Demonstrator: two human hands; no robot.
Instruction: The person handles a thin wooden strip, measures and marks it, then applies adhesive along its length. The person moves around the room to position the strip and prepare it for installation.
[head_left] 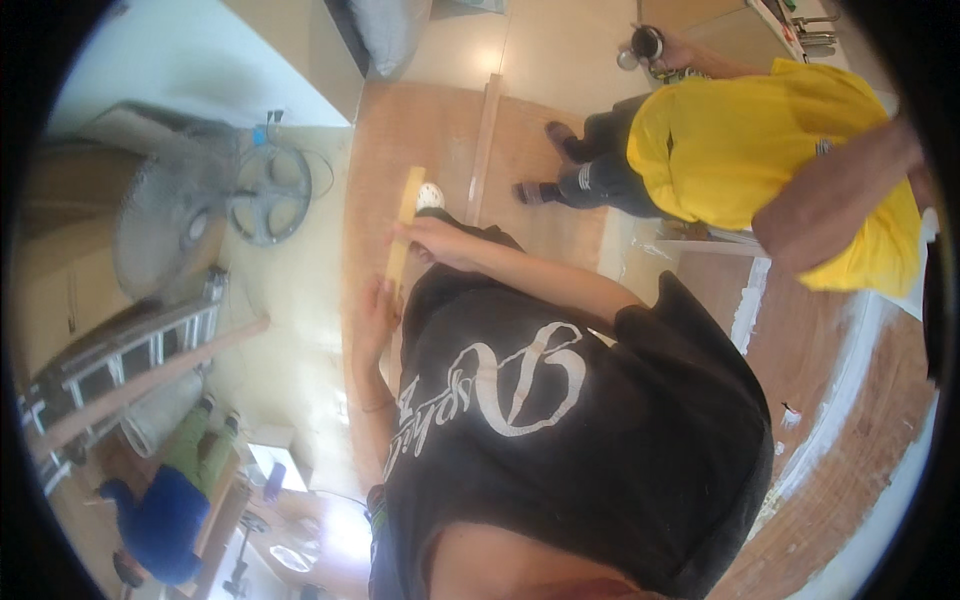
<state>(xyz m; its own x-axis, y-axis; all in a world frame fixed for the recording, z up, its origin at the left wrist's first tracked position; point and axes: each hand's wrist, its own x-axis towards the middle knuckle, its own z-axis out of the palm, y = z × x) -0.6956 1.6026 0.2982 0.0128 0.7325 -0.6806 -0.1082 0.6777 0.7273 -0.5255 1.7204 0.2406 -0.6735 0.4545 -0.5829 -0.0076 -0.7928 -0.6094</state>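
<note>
Upright in front of my dark printed shirt is a narrow, flat yellow strip (pixel 409 205), which looks like wood. My left hand (pixel 374 315) is closed around its lower end. Higher up, my right hand (pixel 432 240) pinches the same strip near its middle, and the upper end sticks out free past the fingers. Close beside that end shows a white, dark-spotted shoe (pixel 430 196) on my foot. The fingertips of both hands are partly hidden by the strip and by each other's angle.
A wooden batten (pixel 484 150) lies across the brown board floor (pixel 390 130). At left stand a large fan (pixel 165 225), its grey round base (pixel 270 195) and a ladder (pixel 140 350). A person in yellow (pixel 740 150) holds a dark round container (pixel 647 42); another person in blue (pixel 165 520) bends at lower left.
</note>
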